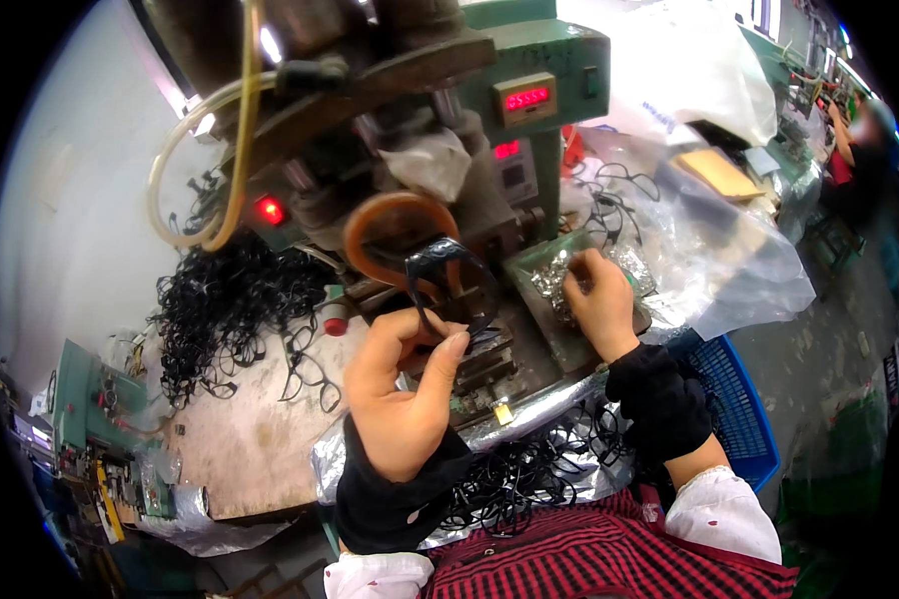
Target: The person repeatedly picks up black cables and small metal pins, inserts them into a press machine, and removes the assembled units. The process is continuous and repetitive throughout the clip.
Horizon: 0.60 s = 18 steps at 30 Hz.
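Note:
My left hand [400,399] is closed, with thumb and forefinger pinching a black glasses frame [432,258] in front of the press. The frame is held up, its loops against the orange hose [355,240]. To the right, my right hand [603,307] reaches into a metal tray [567,349] of small shiny metal parts [549,285]. Its fingers are drawn together over the parts, and whatever lies between the fingertips is hidden. Below the left hand's fingertips is the press's metal fixture [484,359].
The green press [559,50] with red displays stands ahead. A heap of black frames [230,299] lies at left, and more frames [529,469] lie on foil before me. A blue basket [739,399] and clear plastic sheeting [739,270] are at right. Another person [874,160] is far right.

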{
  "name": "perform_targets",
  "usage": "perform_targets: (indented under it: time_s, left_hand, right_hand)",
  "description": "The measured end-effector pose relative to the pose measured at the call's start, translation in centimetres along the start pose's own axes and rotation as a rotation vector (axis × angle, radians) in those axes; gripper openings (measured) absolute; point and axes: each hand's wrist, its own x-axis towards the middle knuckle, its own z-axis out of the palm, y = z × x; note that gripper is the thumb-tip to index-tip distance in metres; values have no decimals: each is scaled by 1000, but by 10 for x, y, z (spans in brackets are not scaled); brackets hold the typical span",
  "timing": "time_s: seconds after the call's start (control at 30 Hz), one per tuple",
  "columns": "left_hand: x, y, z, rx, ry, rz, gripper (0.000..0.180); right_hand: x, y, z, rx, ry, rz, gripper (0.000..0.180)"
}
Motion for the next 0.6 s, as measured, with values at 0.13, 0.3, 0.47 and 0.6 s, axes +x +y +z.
perform_targets:
  time_s: [0.13, 0.3, 0.47, 0.6]
  left_hand:
    - [-30, -5, -2, 66, 107, 93, 19]
    - [-62, -28, -75, 627, 518, 220, 19]
    - [-18, -86, -162, 485, 453, -215, 17]
    - [-4, -171, -197, 1116, 329, -513, 46]
  right_hand:
    - [3, -3, 11, 363, -71, 149, 16]
    - [-19, 18, -21, 659, -29, 477, 17]
    - [-16, 2, 4, 666, -123, 440, 15]
    - [-9, -44, 7, 451, -100, 211, 11]
